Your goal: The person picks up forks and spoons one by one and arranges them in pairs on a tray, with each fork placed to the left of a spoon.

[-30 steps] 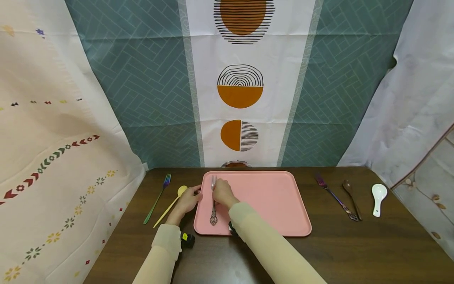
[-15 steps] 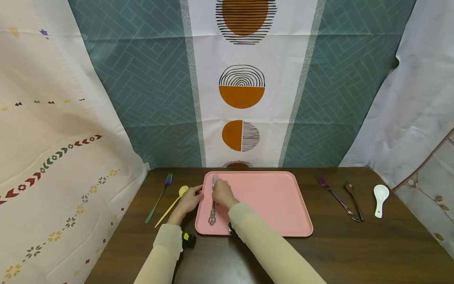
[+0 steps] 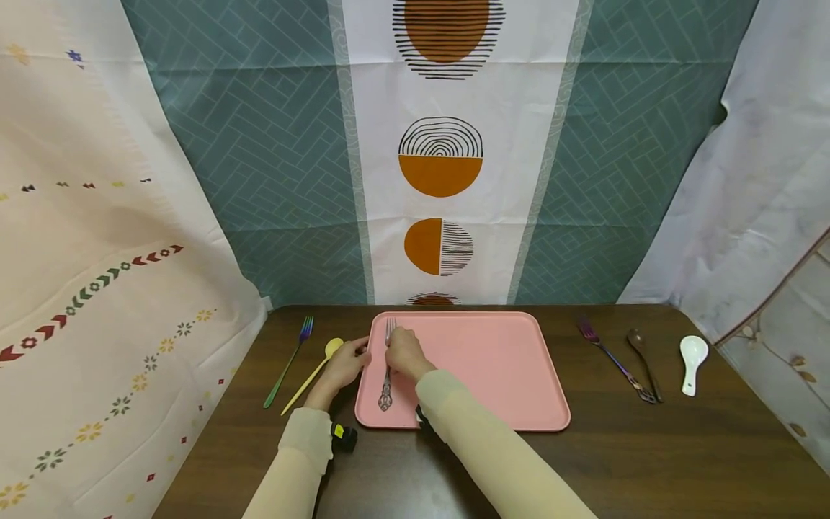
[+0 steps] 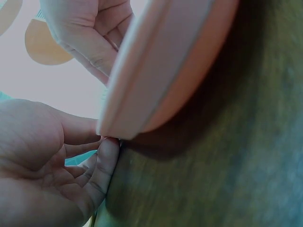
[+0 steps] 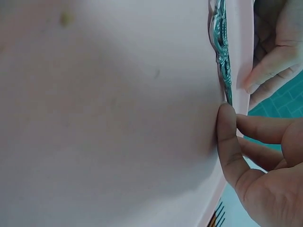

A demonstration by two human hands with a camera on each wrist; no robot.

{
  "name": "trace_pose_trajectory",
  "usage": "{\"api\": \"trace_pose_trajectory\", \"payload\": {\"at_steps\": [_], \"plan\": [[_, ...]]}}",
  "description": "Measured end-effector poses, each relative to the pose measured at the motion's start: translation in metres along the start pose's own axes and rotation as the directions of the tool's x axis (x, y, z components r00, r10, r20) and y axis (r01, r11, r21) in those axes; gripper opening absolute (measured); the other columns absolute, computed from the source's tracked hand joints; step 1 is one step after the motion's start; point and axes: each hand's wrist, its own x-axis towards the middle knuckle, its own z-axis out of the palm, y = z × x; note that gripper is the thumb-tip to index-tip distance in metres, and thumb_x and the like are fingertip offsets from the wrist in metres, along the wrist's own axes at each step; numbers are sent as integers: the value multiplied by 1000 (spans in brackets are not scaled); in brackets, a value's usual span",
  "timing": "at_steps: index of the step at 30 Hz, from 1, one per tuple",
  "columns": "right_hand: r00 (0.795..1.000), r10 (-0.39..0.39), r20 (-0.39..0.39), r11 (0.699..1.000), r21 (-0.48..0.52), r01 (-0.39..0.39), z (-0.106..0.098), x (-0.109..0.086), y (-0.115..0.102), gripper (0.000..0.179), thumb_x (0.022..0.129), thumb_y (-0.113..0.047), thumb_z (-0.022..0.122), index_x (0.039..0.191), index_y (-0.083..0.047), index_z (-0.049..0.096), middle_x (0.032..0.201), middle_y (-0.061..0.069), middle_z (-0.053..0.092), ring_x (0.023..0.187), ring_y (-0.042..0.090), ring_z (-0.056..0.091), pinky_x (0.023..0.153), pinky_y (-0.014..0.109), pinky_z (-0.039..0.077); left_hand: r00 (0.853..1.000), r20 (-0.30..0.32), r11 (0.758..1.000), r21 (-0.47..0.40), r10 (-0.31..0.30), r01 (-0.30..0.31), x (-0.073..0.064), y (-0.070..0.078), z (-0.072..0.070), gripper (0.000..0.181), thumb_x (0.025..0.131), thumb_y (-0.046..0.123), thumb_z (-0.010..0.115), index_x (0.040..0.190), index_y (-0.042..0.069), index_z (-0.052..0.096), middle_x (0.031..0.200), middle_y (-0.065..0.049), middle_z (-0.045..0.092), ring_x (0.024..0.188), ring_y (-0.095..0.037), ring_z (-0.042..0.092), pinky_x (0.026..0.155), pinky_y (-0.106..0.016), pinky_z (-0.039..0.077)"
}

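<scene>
So the right hand (image 3: 407, 355) has an ornate silver fork (image 3: 386, 395) pinched between thumb and fingers around its neck, near the left side of a pink tray (image 3: 483, 371), tines facing away from the person. Left hand (image 3: 344, 366) is at the tray's left rim, thumb and fingertips close together, looks like a pinch to steady it. I'd call this the placing/straightening step, tbh. Can't tell whether the fork's sitting fully flat. If it is, next move calls for lining it up with the rim, then easing the fingers off without nudging it. The yellow spoon (image 3: 333, 347) and green-handled fork (image 3: 284, 377) are off the tray, on the surface (image 3: 454, 479) to its left.
</scene>
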Motion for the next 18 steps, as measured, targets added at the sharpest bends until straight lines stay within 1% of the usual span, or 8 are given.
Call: {"api": "trace_pose_trajectory", "payload": {"at_steps": [5,8,12,15,17,18], "plan": [[1000,3,-1,1000,1,-3,1,1,0,50,91,12,58,56,-17,36,53,2,49,41,11,47,39,22,39,1000,0,1000,0,-6,6,1,0,0,47,102,3,53,147,-10,51,102,-13,60,81,-20,54,72,-32,42],[1000,-1,-2,1000,-5,1,1,1,1,52,90,13,58,55,-17,34,50,2,47,39,10,47,39,22,38,1000,0,1000,5,-15,15,1,0,0,46,103,3,53,147,-10,51,101,-13,60,80,-20,54,71,-31,41],[1000,-1,2,1000,9,1,0,1,1,48,86,15,62,54,-14,42,50,2,50,38,9,49,39,22,41,1000,1,1000,8,-28,28,2,0,1,47,102,4,54,148,-9,51,100,-11,59,78,-19,53,70,-31,41],[1000,-3,5,999,36,3,-2,0,2,35,85,13,66,60,-9,54,57,5,58,41,9,53,41,22,45,999,0,999,2,-32,32,2,-1,1,47,102,4,55,147,-8,52,99,-11,59,76,-18,51,69,-31,40],[1000,-6,11,999,50,5,-3,0,3,21,88,11,67,71,-2,65,63,7,62,43,10,55,43,23,46,1000,-1,1000,3,-28,28,2,0,1,47,102,3,55,147,-9,52,98,-11,59,74,-18,51,68,-30,40],[1000,-12,13,998,54,11,-4,0,3,13,89,9,67,80,1,70,66,8,63,44,10,56,44,24,47,1000,-2,1000,5,-25,25,2,0,1,47,102,3,55,147,-10,52,97,-11,59,74,-18,50,67,-30,40]]}}
